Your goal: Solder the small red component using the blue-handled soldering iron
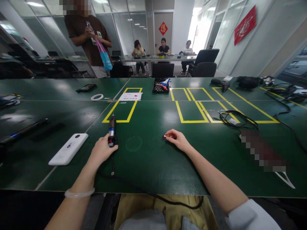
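Note:
My left hand [102, 150] is wrapped around a black electric screwdriver [112, 129] with a silver and blue band. Its bit points away from me toward a yellow tape outline, and a black cord trails from its rear end. Between the thumb and fingers of my right hand [176, 139] is a small red piece [164, 136], too small to name, held low over the green table [146, 169]. Left of the screwdriver lies a white power bank-like block [69, 149] marked with a digit.
Yellow tape outlines [192, 121] mark the table. A black tray of tools [161, 86] stands at the back. A coiled black cable [236, 119] and a power drill [222, 84] lie right; a white tape roll [97, 97] lies left. A person [88, 35] stands beyond; others sit behind.

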Available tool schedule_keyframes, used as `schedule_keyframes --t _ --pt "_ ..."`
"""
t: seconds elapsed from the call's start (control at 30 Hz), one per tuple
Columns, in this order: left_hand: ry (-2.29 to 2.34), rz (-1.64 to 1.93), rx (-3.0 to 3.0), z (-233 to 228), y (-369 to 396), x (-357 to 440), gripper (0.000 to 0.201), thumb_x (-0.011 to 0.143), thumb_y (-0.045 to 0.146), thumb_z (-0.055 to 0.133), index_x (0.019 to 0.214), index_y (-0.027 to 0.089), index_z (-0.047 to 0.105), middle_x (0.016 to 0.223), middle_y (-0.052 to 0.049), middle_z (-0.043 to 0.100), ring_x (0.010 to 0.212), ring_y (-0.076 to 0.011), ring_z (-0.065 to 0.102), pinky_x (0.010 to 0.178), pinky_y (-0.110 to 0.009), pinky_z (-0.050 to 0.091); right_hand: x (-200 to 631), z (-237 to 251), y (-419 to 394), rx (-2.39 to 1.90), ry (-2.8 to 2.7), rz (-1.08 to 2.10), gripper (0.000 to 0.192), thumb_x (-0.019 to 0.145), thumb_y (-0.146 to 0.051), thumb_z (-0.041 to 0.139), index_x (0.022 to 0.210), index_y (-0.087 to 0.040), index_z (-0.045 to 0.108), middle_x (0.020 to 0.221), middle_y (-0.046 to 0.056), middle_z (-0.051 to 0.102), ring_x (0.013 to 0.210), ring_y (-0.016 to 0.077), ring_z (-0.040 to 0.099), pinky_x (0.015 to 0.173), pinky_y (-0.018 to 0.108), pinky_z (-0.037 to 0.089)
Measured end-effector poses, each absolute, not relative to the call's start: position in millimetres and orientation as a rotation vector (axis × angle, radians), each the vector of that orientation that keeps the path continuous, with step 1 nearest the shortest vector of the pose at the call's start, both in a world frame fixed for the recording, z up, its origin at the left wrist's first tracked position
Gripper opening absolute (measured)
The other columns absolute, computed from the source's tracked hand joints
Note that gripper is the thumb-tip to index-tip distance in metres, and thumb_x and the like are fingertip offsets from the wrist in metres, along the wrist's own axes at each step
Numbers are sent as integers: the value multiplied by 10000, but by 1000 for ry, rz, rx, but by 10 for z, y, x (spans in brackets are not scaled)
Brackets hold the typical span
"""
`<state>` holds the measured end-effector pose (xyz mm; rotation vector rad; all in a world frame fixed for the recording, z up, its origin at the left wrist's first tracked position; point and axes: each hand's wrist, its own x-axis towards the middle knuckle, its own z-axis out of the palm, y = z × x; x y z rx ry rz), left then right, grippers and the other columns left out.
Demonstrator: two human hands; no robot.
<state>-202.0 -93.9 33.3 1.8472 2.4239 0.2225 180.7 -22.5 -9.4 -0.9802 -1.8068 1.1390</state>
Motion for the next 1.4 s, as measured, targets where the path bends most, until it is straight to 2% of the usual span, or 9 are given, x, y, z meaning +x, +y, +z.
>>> schedule_keyframes --t 0.2,0.5,0.73,0.9,1.07,1.23,1.4 --pt "2169 297 2058 379 -734 -1077 680 753 415 572 1359 165 391 1183 -135 537 1088 -278 540 885 -362 456 1794 -79 -220 -1030 -1795 1082 260 792 -391 643 934 -173 630 681 -16 559 573 107 465 547 235 380" --pt "1962 346 2242 337 -533 18 637 759 399 582 1337 233 371 1165 -103 487 1038 -249 534 755 -314 476 1822 -138 -157 -1089 -1743 972 232 776 -372 624 908 -185 591 729 -4 583 603 121 497 579 249 419" --pt "1938 441 2260 199 -512 122 696 785 473 555 1393 237 313 1198 -106 463 1065 -247 511 799 -318 459 1821 -150 -172 -1121 -1807 883 165 778 -292 609 897 -178 595 682 -21 556 604 123 500 599 252 406" --pt "1961 445 2306 192 -526 133 695 803 477 543 1413 234 314 1201 -116 473 1043 -257 514 823 -346 438 1815 -157 -168 -1093 -1903 771 151 792 -281 631 908 -185 647 854 35 597 656 132 525 629 269 429" --pt "1991 437 2326 197 -531 149 690 812 486 537 1418 232 326 1198 -120 480 1034 -267 513 828 -362 425 1803 -166 -175 -1112 -1944 699 178 829 -274 594 944 -186 697 796 44 626 659 151 561 645 284 449" --pt "2009 430 2337 212 -529 166 682 821 516 526 1412 232 336 1177 -119 488 1036 -268 504 830 -363 410 1801 -171 -188 -1134 -1913 713 204 832 -221 537 945 -177 701 845 57 704 702 169 617 678 294 472" --pt "2061 414 2304 247 -486 220 682 844 592 459 1396 205 360 1118 -137 496 1017 -279 500 824 -377 391 1819 -164 -176 -1130 -1909 717 258 809 -157 483 921 -170 715 854 56 716 706 168 618 687 295 473"
